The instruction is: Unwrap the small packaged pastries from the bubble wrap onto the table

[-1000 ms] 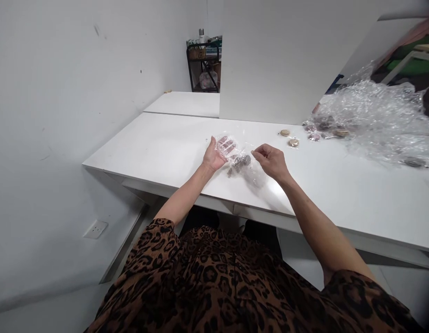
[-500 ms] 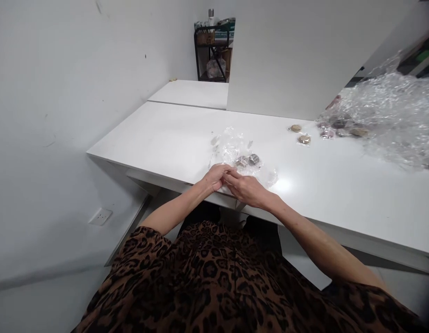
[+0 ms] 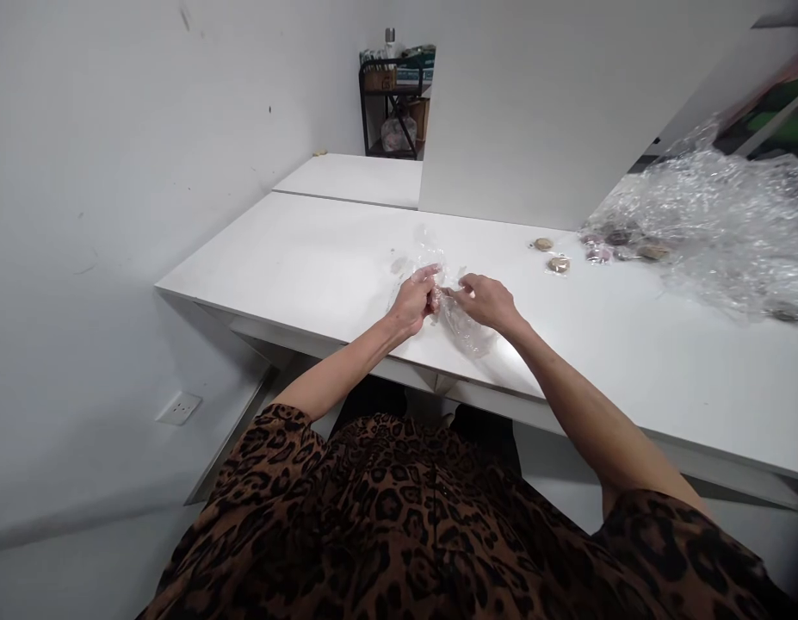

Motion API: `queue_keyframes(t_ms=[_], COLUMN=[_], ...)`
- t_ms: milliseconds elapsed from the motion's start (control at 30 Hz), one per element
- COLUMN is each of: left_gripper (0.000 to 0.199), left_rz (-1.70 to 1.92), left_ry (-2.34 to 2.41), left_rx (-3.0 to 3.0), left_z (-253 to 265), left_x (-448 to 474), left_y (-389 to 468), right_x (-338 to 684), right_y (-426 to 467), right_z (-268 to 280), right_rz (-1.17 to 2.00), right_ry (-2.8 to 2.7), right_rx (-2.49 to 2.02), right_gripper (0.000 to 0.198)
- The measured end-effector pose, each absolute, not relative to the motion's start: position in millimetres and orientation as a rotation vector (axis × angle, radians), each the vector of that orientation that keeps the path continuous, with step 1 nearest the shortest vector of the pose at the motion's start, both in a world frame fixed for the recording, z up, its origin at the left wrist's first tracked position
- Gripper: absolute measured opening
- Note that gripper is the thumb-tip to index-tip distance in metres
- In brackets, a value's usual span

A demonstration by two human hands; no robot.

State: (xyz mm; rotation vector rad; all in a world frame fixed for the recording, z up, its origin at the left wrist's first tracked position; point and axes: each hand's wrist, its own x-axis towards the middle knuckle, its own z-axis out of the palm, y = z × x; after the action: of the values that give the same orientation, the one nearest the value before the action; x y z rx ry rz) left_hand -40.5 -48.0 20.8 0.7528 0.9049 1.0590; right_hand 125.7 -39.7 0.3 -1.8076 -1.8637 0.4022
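Between my hands is a clear, crinkled plastic bag (image 3: 468, 334), its lower part lying on the white tabletop toward the front edge. My left hand (image 3: 414, 301) is closed around the gathered plastic. From the right, my right hand (image 3: 490, 301) has its fingertips bent in at the same plastic, pinching it close to the left fingers. More of the clear plastic (image 3: 428, 245) stands up behind the left hand. The dark and reddish round pieces seen in it before are hidden now.
Two small wrapped tan pieces (image 3: 558, 264) lie on the white table (image 3: 631, 370) to the right. Beyond them spreads a large heap of clear plastic packets (image 3: 727, 224) with round pieces among them. A white upright panel (image 3: 521, 112) borders the back; a black shelf rack (image 3: 392, 103) stands behind.
My hands, touching each other before, have risen away from the table's front edge and moved apart, with the plastic bag drawn up between them.
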Motion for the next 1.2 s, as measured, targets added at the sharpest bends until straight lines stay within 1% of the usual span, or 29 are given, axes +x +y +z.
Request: queue_keyframes(t_ms=[33,167,267,333,433,500,567,633,700,767,833,933,1000,1100,1200], left_gripper=[0.031,0.023,0.015,0.016,0.016,0.015,0.016,0.016,0.014,0.012,0.012,0.015,0.017,0.020,0.028], left_rz=[1.055,1.067,1.061,1.058,1.053,1.053,1.052,1.039,1.029,1.034,1.043,1.063,1.059,1.001,0.926], left_ry=[0.891,0.872,0.959,1.027,1.084,1.096,1.092,1.080,1.065,1.052,1.048,1.052,1.049,1.031,0.958], left_rx=[0.760,0.737,0.676,0.650,0.657,0.681,0.716,0.748,0.775,0.793,0.794,0.760,0.722,0.662,0.644], left_z=[25.2,28.2,17.1,8.7,2.1,2.8,6.1,10.0,13.6,17.2,21.3,27.2,29.5,30.8,34.3], left_x=[-40.3,-49.5,-59.8,-65.9,-72.3,-73.8,-72.9,-70.4,-68.3,-68.1,-70.9,-78.7,-83.4,-83.6,-73.9], left_y=[-47.9,-46.9,-44.7,-43.3,-41.6,-40.3,-38.2,-35.2,-31.6,-27.9,-24.3,-18.8,-14.6,-9.4,-7.2], right_x=[129.3,157.4,180.1,190.1,193.1,187.0,176.5,165.3,157.8,157.9,167.6,198.1,222.1,244.2,233.5], right_y=[-36.3,-31.6,-36.6,-42.7,-53.8,-61.2,-67.7,-73.0,-77.0,-80.1,-82.3,-83.5,-83.4,-85.8,-93.0], right_z=[-2.7,-18.5,-31.8,-37.5,-36.8,-30.9,-23.4,-16.8,-12.8,-12.3,-15.3,-25.3,-33.0,-37.1,-24.3], right_rz=[0.457,0.666,0.779,0.691,0.411,0.248,0.151,0.126,0.174,0.198,0.154,0.025,-0.003,0.027,-0.012], right_ry=[-1.812,-1.468,-1.272,-1.268,-1.322,-1.418,-1.637,-1.961,-2.290,-2.517,-2.612,-2.647,-2.639,-2.481,-2.086], right_rx=[-1.812,-1.737,-1.745,-1.812,-1.857,-1.776,-1.587,-1.342,-1.143,-1.048,-1.043,-1.144,-1.270,-1.478,-1.500], right_gripper=[0.009,0.006,0.008,0.012,0.024,0.029,0.033,0.041,0.047,0.046,0.042,0.048,0.047,0.036,0.030])
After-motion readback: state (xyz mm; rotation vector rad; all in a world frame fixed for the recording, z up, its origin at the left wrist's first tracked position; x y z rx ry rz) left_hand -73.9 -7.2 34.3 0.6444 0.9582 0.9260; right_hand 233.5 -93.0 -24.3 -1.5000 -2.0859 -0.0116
